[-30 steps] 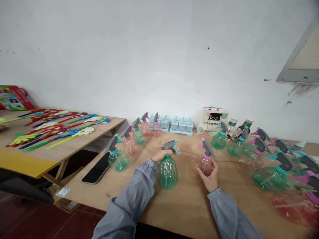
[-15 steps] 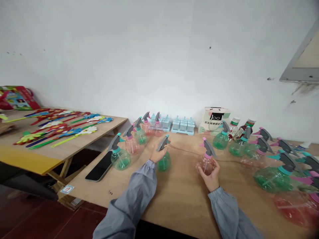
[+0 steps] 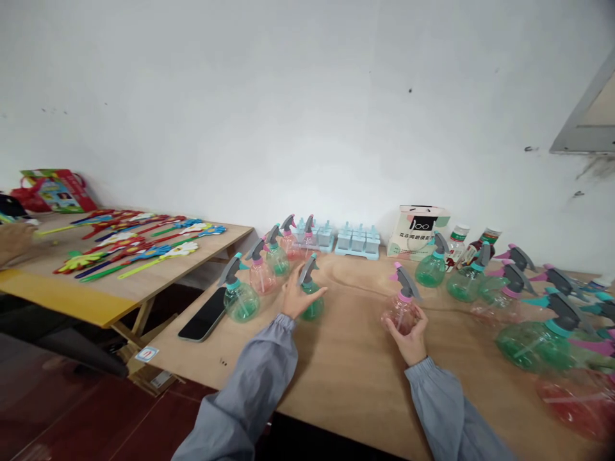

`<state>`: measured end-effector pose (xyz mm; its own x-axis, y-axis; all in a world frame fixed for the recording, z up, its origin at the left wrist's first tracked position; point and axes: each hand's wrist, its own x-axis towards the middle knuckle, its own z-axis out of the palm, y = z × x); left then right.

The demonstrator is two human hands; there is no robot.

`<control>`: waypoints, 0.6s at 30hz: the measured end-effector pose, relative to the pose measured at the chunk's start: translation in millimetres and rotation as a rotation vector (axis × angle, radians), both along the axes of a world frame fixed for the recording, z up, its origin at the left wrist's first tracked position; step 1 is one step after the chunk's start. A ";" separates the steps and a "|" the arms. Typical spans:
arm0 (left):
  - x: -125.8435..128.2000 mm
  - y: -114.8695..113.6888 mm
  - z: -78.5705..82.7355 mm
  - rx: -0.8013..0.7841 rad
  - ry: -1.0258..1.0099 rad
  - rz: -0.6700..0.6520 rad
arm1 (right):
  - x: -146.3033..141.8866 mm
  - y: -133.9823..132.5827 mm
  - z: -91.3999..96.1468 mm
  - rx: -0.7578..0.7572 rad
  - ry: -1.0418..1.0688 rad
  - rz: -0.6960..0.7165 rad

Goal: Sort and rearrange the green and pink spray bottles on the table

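Note:
My left hand (image 3: 295,297) is open, thumb and fingers spread beside a green spray bottle (image 3: 313,311) with a grey and teal trigger head. That bottle stands upright on the wooden table, partly covered by the hand. On the right, my right hand (image 3: 412,337) has its fingers wrapped round the round body of a pink spray bottle (image 3: 396,310), low over the table or resting on it. Left of my left hand are another green spray bottle (image 3: 241,302), a pink spray bottle (image 3: 262,276) and several more in a row.
A black phone (image 3: 204,315) lies near the table's left edge. Pale blue popsicle molds (image 3: 358,241) and a paper box (image 3: 417,234) stand by the wall. Several spray bottles (image 3: 528,346) crowd the right side. Hand clappers (image 3: 139,246) cover the neighbouring table, where another person's hand (image 3: 16,242) shows.
My left hand has loosened from the green bottle's neck and spread its fingers; that bottle sits slightly nearer the left row. My right hand keeps its hold. The view has turned slightly left.

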<state>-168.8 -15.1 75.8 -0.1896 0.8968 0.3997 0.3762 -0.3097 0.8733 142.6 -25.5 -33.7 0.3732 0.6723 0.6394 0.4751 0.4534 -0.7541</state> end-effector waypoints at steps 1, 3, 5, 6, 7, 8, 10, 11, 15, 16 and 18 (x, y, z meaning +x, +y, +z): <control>-3.0 -4.5 -5.6 -0.007 0.025 0.028 | 0.3 0.6 -1.0 -0.001 0.001 0.007; -10.4 -11.0 -18.9 -0.025 0.074 0.068 | 0.8 1.7 -2.8 0.000 0.000 0.009; -18.5 -12.6 -32.2 -0.026 0.084 0.036 | 1.1 2.5 -4.0 0.000 0.002 -0.003; -22.1 -11.3 -37.6 -0.020 0.098 0.041 | 1.1 2.6 -4.3 -0.003 0.004 -0.002; -25.3 -8.7 -41.7 -0.019 0.127 0.069 | 1.0 2.6 -4.5 -0.007 0.008 0.005; -27.9 -4.8 -44.1 -0.021 0.169 0.119 | 0.9 2.5 -4.5 -0.009 0.013 0.014; -31.3 6.0 -44.0 -0.034 0.277 0.252 | 0.5 2.1 -4.5 -0.013 0.021 0.032; -32.2 12.5 -41.8 -0.046 0.330 0.318 | 0.4 2.0 -4.6 -0.010 0.023 0.035; -32.6 40.0 -27.9 -0.122 0.425 0.478 | 0.5 2.7 -6.5 -0.003 0.023 0.026; -32.1 46.2 -24.6 -0.137 0.423 0.486 | 0.6 2.9 -7.1 -0.007 0.025 0.029; -30.2 57.0 -19.4 -0.151 0.413 0.480 | 0.6 2.9 -7.8 -0.024 0.031 0.054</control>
